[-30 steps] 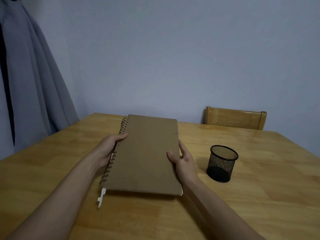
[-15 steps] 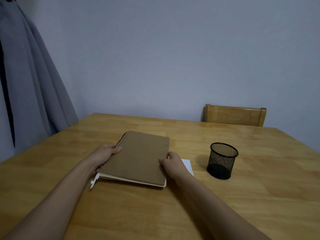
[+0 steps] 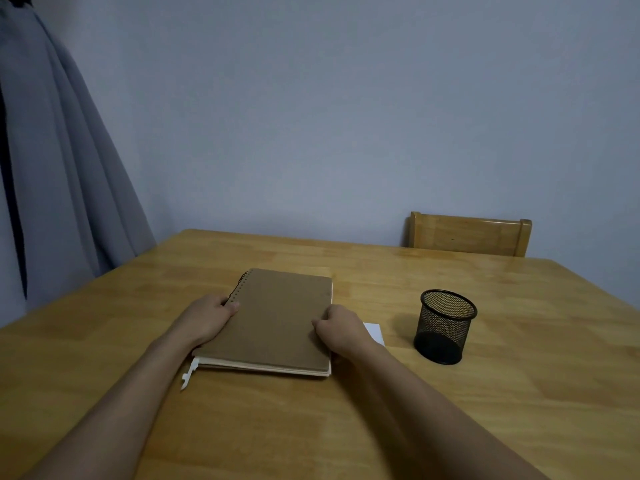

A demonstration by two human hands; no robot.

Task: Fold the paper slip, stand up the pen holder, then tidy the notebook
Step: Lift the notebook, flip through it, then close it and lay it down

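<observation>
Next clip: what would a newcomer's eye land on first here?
The brown spiral notebook lying closed at the middle of the wooden table, with the left hand on its spiral edge and the right hand on its opposite edge. To its right a black mesh pen holder stands upright, a white paper slip between them.

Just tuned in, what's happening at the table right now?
A person is tidying a closed brown spiral notebook that lies on the wooden table. The left hand grips its spiral edge and the right hand holds its right edge. A white torn strip sticks out at its near left corner. The paper slip lies just right of the right hand, and the black mesh pen holder stands upright, apart from the notebook.
</observation>
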